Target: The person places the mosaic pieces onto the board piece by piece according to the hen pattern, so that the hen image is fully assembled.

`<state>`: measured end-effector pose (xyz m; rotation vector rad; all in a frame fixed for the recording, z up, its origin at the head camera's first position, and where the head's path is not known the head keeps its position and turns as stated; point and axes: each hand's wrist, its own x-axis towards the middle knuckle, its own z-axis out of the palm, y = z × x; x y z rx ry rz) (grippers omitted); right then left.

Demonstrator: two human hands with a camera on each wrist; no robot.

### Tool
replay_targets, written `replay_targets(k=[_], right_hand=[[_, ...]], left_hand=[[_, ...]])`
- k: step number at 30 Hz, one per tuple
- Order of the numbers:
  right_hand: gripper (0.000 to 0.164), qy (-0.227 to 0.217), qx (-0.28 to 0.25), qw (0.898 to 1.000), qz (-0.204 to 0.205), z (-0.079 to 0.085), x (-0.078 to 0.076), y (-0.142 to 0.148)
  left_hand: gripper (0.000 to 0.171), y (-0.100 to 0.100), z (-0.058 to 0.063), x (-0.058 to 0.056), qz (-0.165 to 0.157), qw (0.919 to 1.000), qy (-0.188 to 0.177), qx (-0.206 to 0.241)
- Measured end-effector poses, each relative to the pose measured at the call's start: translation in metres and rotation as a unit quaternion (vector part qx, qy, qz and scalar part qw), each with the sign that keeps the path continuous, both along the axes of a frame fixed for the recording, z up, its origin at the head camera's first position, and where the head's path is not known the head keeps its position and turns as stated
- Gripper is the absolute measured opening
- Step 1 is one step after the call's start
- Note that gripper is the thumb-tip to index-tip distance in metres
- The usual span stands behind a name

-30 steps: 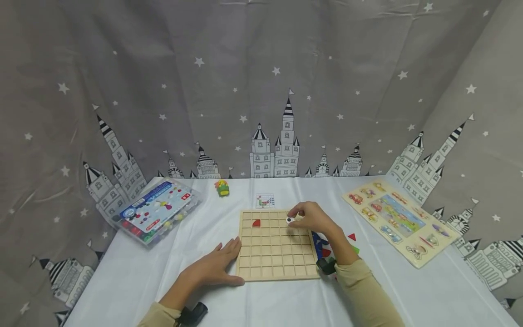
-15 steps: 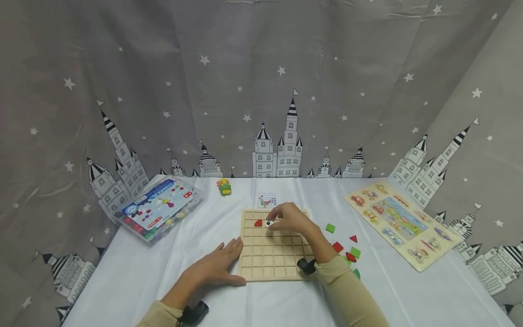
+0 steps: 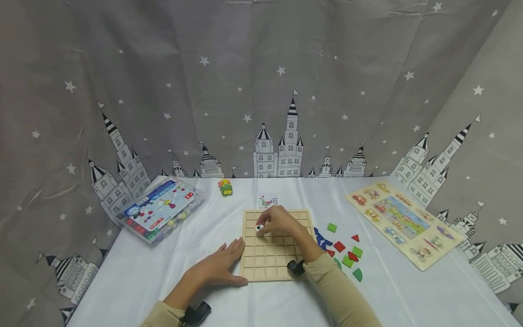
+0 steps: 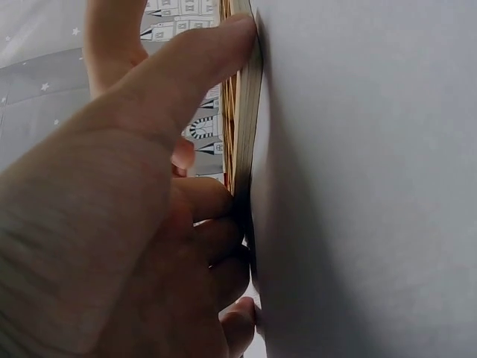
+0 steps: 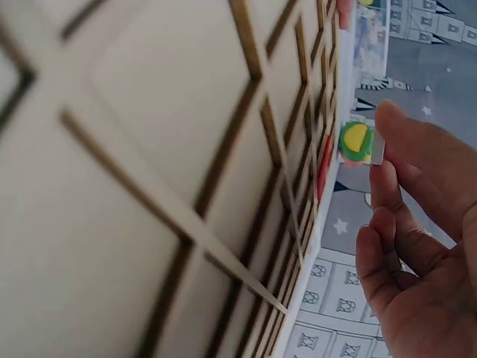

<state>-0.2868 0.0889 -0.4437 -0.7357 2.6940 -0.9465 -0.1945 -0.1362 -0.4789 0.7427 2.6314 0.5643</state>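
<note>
My right hand (image 3: 279, 221) pinches a small white tile with a black dot (image 3: 259, 227) between thumb and index finger, over the upper left of the wooden grid board (image 3: 267, 261). In the right wrist view the tile (image 5: 378, 148) is seen edge-on, apart from the board. A red quarter-circle piece (image 5: 324, 168) sits on the grid near it, mostly hidden by the tile and fingers in the head view. My left hand (image 3: 218, 263) rests on the table with thumb and fingertips touching the board's left edge; in the left wrist view its thumb (image 4: 216, 52) lies along the board's side.
Loose red, green and blue pieces (image 3: 347, 261) lie right of the board. Behind it are a small picture card (image 3: 268, 200) and a yellow-green toy figure (image 3: 225, 187). A clear plastic box (image 3: 161, 210) stands left; a picture puzzle board (image 3: 404, 225) lies right.
My right hand has carried the dotted tile leftward across the board's upper rows, to beside the red piece. The loose pieces on the right are more exposed. My left hand stays at the board's edge.
</note>
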Motion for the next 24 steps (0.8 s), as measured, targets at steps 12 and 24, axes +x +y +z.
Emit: replay_targets(k=[12,24], right_hand=[[0.02,-0.024,0.02,0.999,-0.024,-0.008,-0.003,-0.005],[0.021,-0.012,0.05,0.999,-0.011,-0.012,-0.007,-0.008]], left_hand=[[0.111,0.002,-0.003,-0.001,0.003,1.0,0.0,-0.008],[0.11,0.002,0.001,0.0,0.008,0.9999,-0.005,-0.01]])
